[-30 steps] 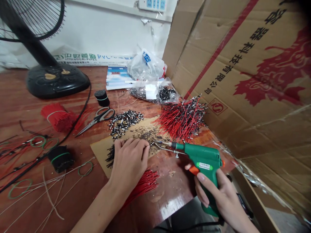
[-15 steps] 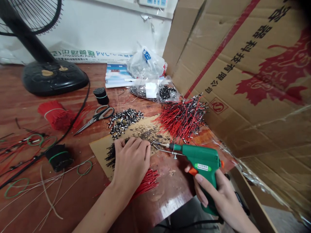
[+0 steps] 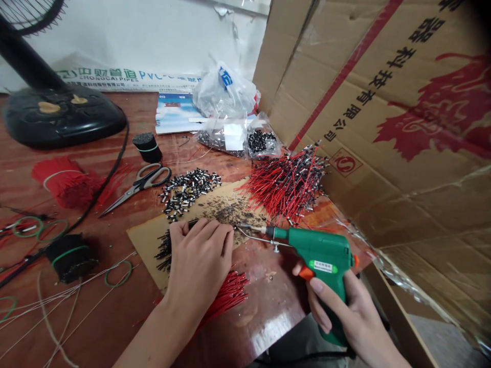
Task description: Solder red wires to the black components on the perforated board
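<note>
The right hand point(image 3: 345, 312) has a full, closed grip on a green soldering gun point(image 3: 322, 260); the left hand's point(image 3: 199, 260) grip lies over black-tipped wire ends point(image 3: 164, 250) on a cardboard sheet point(image 3: 148, 245) (pinch hidden). A heap of red wires point(image 3: 286, 186) looks finished; loose terminals point(image 3: 187, 191) remain.

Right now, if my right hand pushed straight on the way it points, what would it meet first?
Probably the left hand. The tip of the green soldering gun in the right hand points at its fingers, close by. Depth is unclear, so the tip might pass just above them, over the cardboard sheet.
</note>
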Demonstrator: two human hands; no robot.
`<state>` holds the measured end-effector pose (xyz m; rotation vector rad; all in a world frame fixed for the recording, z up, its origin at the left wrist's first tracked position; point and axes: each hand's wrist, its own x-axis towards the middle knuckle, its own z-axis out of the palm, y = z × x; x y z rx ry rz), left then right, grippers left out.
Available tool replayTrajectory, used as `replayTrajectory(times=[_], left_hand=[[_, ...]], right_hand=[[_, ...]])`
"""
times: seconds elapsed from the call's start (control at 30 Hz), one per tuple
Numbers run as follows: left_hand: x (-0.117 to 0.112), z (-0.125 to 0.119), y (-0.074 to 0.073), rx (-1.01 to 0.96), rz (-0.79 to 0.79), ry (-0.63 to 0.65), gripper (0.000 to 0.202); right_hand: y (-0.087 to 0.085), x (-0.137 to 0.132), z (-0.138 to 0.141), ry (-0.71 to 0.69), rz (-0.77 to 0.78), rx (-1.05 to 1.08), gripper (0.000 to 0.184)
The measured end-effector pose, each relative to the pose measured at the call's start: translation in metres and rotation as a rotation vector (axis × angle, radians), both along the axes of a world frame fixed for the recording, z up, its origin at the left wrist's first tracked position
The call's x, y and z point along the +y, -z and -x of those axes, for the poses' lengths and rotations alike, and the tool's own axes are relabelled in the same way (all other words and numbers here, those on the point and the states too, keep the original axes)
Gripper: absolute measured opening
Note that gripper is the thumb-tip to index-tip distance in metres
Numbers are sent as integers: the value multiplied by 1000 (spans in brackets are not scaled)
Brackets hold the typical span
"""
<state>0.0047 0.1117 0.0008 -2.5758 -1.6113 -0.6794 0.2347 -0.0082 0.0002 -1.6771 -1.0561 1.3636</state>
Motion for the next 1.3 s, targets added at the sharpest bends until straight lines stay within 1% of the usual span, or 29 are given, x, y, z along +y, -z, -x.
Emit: replayTrajectory(times=[0.13, 0.23, 0.3, 0.43, 0.53, 0.6, 0.73, 0.8, 1.03, 1.13, 1.3], left_hand=[[0, 0, 1, -12, 9, -2, 17], [-1, 0, 2, -7, 9, -5, 16], [-1, 0, 3, -1, 8, -7, 13], [-1, 0, 3, 25, 5, -21, 11], [-1, 0, 4, 28, 3, -13, 10], [-1, 1, 5, 31, 12, -10, 10], [1, 1, 5, 48, 18, -22, 11], [2, 0, 4, 38, 18, -24, 12], [3, -2, 3, -87, 171, -22, 18], [4, -4, 3, -86, 151, -15, 20], [6, -9, 3, 20, 83, -13, 21]], right_hand=[[4, -4, -1, 26, 35, -21, 56], [7, -6, -1, 68, 27, -54, 58], [6, -5, 0, 68, 21, -63, 57], [5, -3, 1, 43, 30, -41, 52], [10, -6, 0, 70, 34, -13, 51], [15, -9, -1, 116, 29, 38, 50], [24, -12, 0, 207, -6, 165, 50], [26, -11, 2, 225, -35, 200, 48], [28, -10, 5, 231, -129, 276, 48], [29, -8, 6, 228, -170, 293, 45], [27, -2, 9, 236, -212, 333, 41]])
